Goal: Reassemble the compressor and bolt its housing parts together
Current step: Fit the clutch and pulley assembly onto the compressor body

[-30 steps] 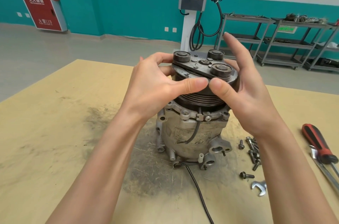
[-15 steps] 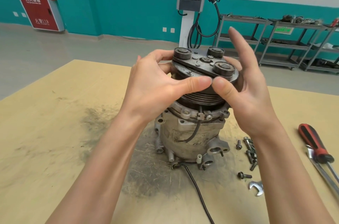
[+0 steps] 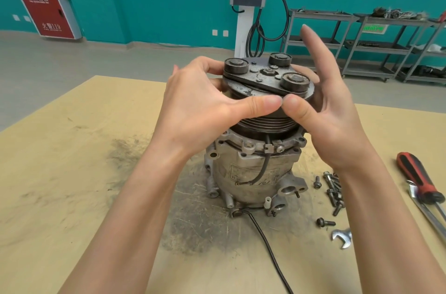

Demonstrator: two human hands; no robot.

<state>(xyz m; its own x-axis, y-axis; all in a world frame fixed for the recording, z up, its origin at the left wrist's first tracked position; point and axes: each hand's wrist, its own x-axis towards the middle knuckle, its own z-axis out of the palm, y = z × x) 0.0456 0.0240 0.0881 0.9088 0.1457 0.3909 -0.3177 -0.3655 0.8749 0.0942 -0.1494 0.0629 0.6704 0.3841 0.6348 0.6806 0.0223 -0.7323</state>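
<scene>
Grimy metal filled both hands: the left hand (image 3: 200, 110) curled round the clutch pulley (image 3: 265, 122) atop the compressor (image 3: 255, 168), thumb pressed to its front rim. The right hand (image 3: 330, 113) cupped the pulley's far side, thumb on the rim, its fingers (image 3: 313, 52) by then straighter and lifted than a moment before. The pulley's tilt looked little changed, so probably still seating. Bolts (image 3: 334, 191) lay right of the compressor on the worktop (image 3: 72, 197), unused.
</scene>
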